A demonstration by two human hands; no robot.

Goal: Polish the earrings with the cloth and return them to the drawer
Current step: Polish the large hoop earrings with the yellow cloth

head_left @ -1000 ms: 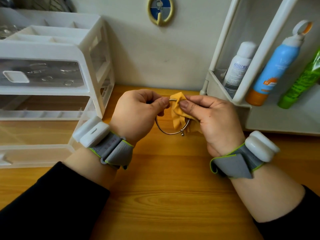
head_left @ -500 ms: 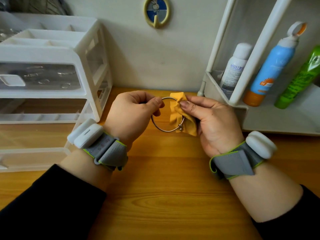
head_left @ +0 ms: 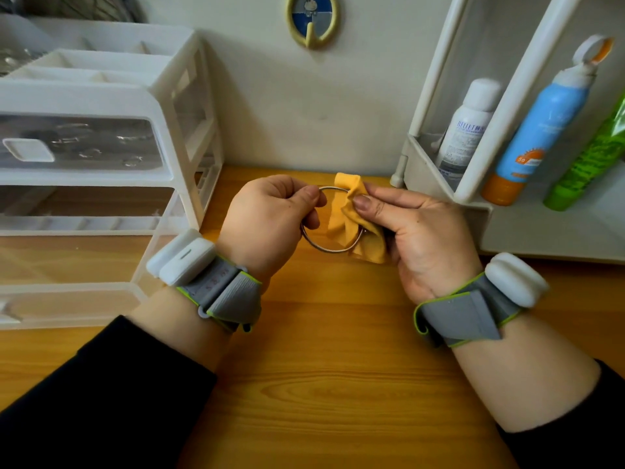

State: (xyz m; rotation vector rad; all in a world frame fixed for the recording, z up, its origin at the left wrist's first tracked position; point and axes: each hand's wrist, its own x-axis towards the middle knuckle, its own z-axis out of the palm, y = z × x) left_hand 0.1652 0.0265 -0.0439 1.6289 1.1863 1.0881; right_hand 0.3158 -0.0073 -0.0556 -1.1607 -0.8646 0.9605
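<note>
The left hand (head_left: pixel 270 214) pinches a silver hoop earring (head_left: pixel 333 247) (apparently one); the right hand (head_left: pixel 419 231) pinches the yellow cloth (head_left: pixel 348 211) round its wire.

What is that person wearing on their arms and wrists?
A black left sleeve and right sleeve cover the arms. Each wrist has a grey strap with lime-green edges, left strap and right strap. On top sits a white plastic gadget: the left gadget blocky, the right gadget rounded. No gloves.

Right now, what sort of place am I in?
Likely a home dressing table: a clear jewellery drawer unit on the wooden tabletop, plus a white rack holding a sunscreen bottle.
</note>
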